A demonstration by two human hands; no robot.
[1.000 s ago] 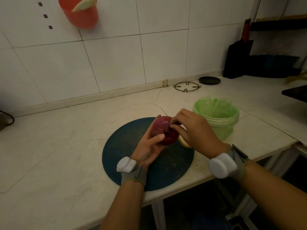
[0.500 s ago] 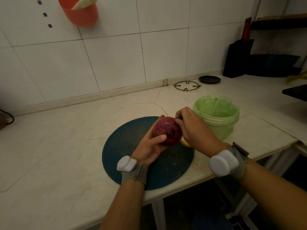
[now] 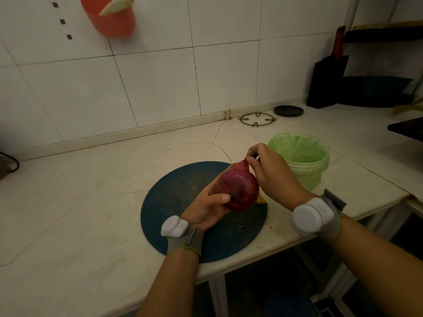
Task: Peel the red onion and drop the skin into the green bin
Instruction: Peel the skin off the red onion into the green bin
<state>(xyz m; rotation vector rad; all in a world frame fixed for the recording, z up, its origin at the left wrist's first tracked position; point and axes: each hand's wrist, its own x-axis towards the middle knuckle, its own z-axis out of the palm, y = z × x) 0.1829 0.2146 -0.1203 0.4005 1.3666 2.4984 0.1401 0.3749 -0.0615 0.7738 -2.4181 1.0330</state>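
Observation:
My left hand (image 3: 206, 208) grips the red onion (image 3: 239, 192) from below and the left, holding it above the round dark blue cutting board (image 3: 178, 191). A strip of reddish skin (image 3: 242, 167) lifts off the top of the onion. My right hand (image 3: 272, 172) pinches the end of that strip with thumb and fingers, just above the onion. The green bin (image 3: 302, 159) stands open on the counter right behind my right hand.
A yellow object (image 3: 262, 199) peeks out on the board under the onion. At the back stand a wire trivet (image 3: 257, 118), a small black lid (image 3: 288, 110) and a dark knife block (image 3: 327, 83). A red cup (image 3: 111, 19) hangs on the tiled wall. The counter edge runs close on the right.
My right hand has moved from the side of the onion up to its top and pulled a strip of skin upward. The left hand has tilted the onion slightly.

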